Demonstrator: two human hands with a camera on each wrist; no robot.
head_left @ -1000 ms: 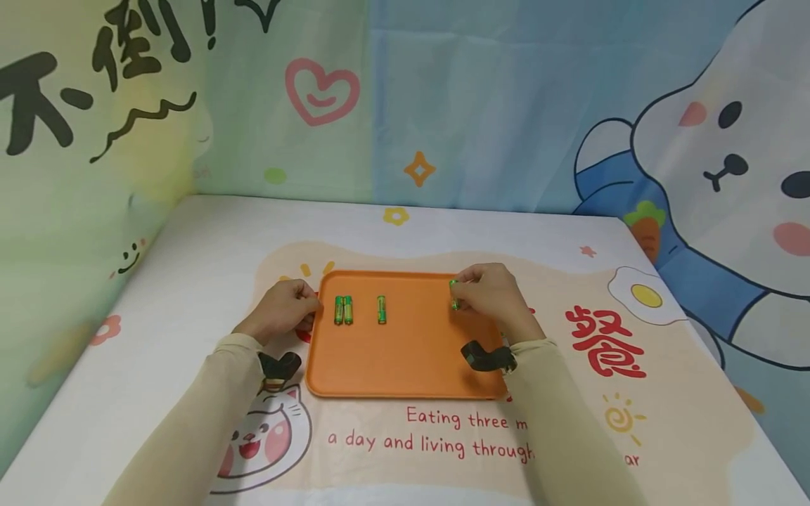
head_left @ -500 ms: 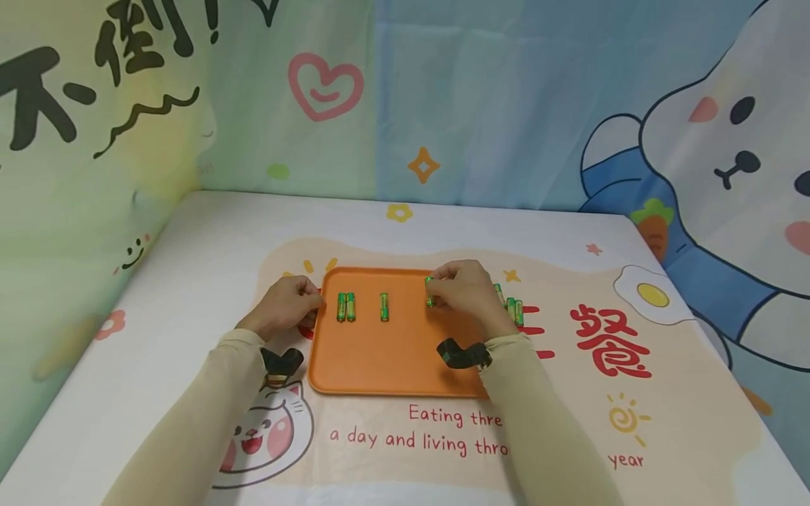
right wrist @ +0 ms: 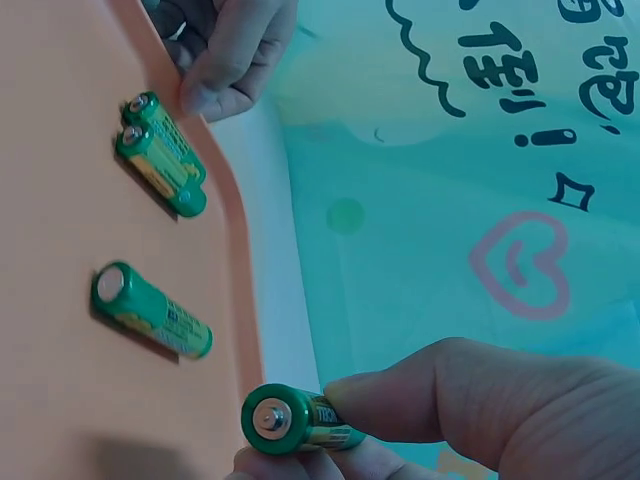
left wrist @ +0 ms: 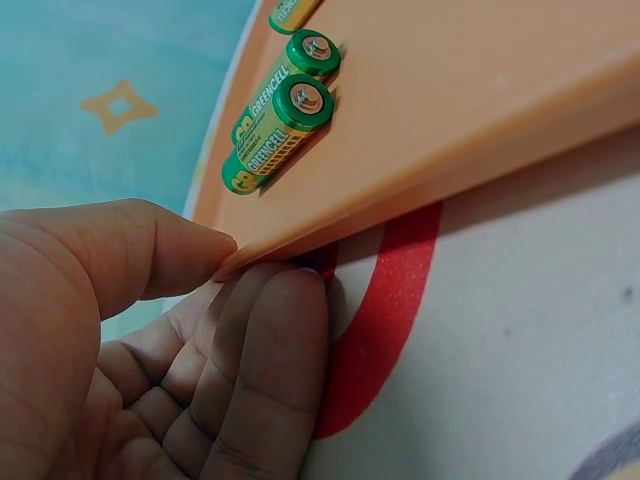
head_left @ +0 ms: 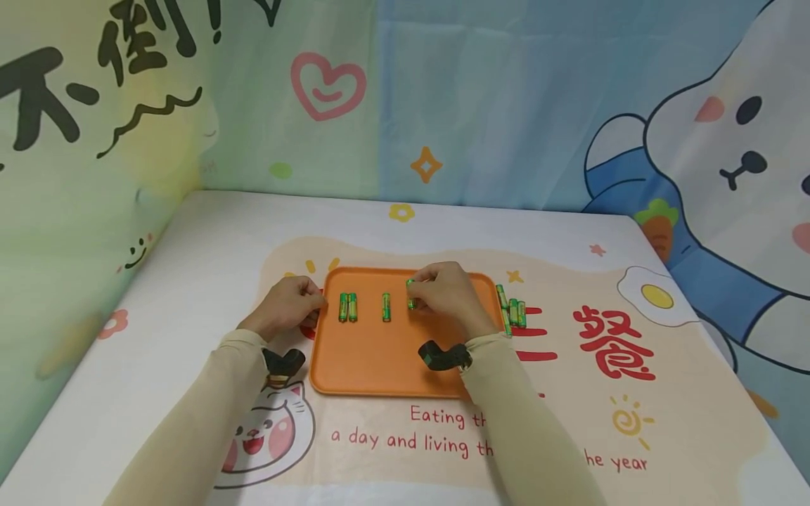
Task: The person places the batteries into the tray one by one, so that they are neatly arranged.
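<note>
My right hand (head_left: 448,294) pinches a green battery (right wrist: 277,418) between thumb and fingers, above the orange tray (head_left: 373,365). In the right wrist view its button end faces the camera. At the tray's left rim, my left hand (head_left: 287,306) grips the edge, thumb on top and fingers curled against the outer side, as the left wrist view shows. Two batteries (left wrist: 280,135) lie side by side on the tray near that hand. A single battery (head_left: 386,308) lies apart from them, between the pair and my right hand, with its flat end toward the right wrist camera.
Several more green batteries (head_left: 514,311) lie on the tablecloth along the tray's right edge. The tray rests on a printed tablecloth (head_left: 690,393), and a cartoon curtain (head_left: 493,105) hangs behind the table.
My right hand has moved left over the tray with the battery, from its right side toward the single battery. The batteries beside the tray have come into view. My left hand stays at the rim.
</note>
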